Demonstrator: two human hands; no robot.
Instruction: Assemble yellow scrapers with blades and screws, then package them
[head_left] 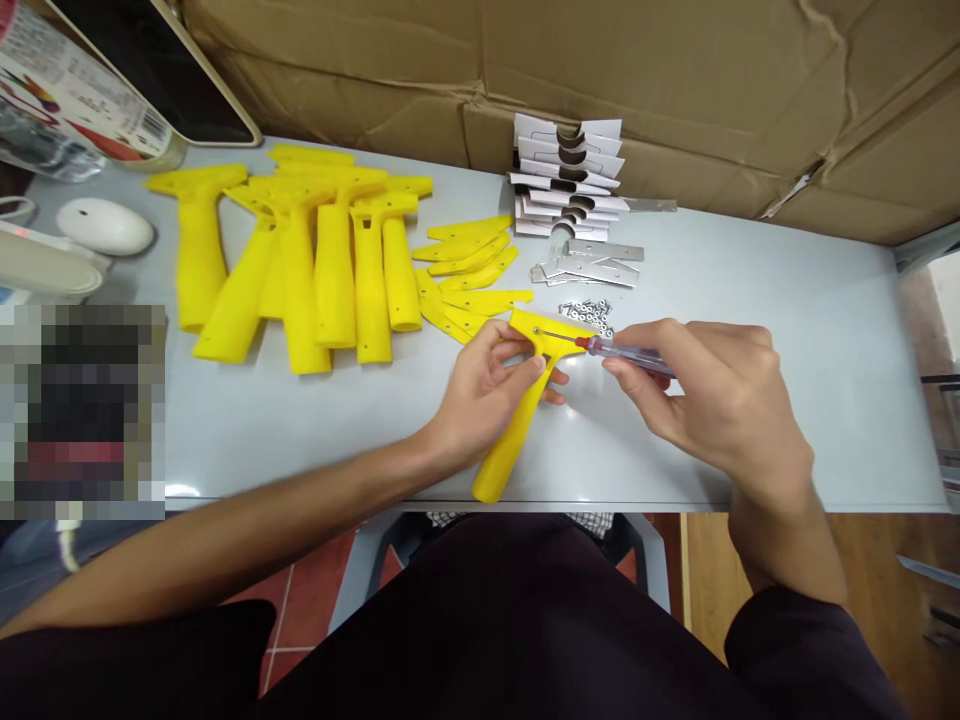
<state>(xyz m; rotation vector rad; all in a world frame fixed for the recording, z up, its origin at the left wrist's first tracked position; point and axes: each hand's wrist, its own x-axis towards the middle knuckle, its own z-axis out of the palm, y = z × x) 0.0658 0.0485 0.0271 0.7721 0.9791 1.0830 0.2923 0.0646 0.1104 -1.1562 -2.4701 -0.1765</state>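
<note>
The yellow plastic scraper (514, 440) is up off the front edge of the table (300, 440), with a wide, flat head and a smooth, round handle that slants down to the left. The left hand (484, 385) pinches it at the neck, thumb in front and fingers curled behind. The right hand (712, 395) pinches a screwdriver (631, 355) between thumb and fingers; it has a see-through purple handle, a red collar and a thin metal rod that lies across the head, its tip at a small round spot. Just behind the head is a heap of tiny, shiny screws (589, 312). Past them lie flat silver metal strips (604, 265) with little holes, then a row of folded white cards (570, 180) with round notches. To the left are thin, curved yellow plastic plates (469, 245), and then a crowd of fat yellow handles (296, 280), round like tubes. Creased brown cardboard (600, 70) stands at the back. Far left sit a smooth white mouse (105, 226) and a clear plastic bottle (82, 95) with a printed label.
</note>
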